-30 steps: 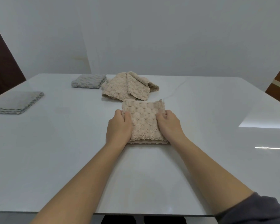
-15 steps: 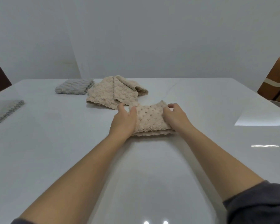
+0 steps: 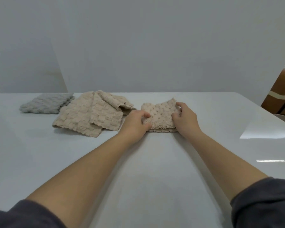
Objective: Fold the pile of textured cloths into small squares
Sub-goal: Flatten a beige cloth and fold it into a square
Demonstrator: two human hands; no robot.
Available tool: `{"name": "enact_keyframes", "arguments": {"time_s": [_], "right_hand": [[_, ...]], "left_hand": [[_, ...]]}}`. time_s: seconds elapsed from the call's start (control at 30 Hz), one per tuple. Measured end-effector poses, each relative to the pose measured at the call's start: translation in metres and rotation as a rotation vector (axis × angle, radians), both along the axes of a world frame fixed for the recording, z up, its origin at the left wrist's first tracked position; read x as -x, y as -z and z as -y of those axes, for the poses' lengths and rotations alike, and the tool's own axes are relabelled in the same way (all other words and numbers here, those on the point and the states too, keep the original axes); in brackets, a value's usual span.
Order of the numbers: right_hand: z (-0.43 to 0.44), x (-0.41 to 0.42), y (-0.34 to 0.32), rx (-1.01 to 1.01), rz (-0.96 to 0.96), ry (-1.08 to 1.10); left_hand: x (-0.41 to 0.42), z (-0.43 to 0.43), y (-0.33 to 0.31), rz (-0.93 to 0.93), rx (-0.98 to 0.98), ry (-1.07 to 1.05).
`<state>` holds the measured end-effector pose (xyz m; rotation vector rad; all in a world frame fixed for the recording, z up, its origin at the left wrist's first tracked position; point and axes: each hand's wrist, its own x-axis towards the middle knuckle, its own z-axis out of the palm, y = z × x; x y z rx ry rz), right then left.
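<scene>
Toward the worktop's [image 3: 155, 162] far edge, the left grip [image 3: 135, 123] and right grip [image 3: 185, 120] pinch opposite sides of the folded beige cloth [image 3: 160, 112], fingers curled; loose beige cloths [image 3: 89, 116] lie beside it.

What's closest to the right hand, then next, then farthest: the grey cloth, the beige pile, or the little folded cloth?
1. The little folded cloth: gripped by the right hand.
2. The beige pile: to the left, beyond the left hand.
3. The grey cloth: far left, at the back.
</scene>
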<state>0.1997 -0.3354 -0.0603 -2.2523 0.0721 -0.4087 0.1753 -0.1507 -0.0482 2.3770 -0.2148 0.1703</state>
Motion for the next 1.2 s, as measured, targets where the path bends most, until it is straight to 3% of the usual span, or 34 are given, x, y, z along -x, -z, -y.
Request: {"name": "enact_keyframes", "arguments": {"time_s": [0.3,0.5,0.63,0.7,0.83,1.2], "right_hand": [[0.025,-0.085,0.013,0.037,0.171,0.043],[0.037,-0.123,0.014,0.121,0.163,0.071],[0.036,-0.119,0.01,0.449,0.168,0.106],[0.034,-0.113,0.006,0.552,0.146,-0.043],[0.037,-0.114,0.01,0.791,-0.199,-0.218],[0.048,-0.13,0.016,0.716,-0.167,-0.194]], "left_hand": [[-0.089,0.036,0.015,0.161,-0.021,0.036],[-0.12,0.052,0.025,0.212,-0.1,0.034],[-0.121,0.055,0.027,0.294,-0.319,-0.009],[-0.122,0.055,0.026,0.288,-0.413,0.066],[-0.129,0.061,0.026,0.211,-0.511,0.132],[-0.148,0.077,0.029,0.101,-0.505,0.069]]}}
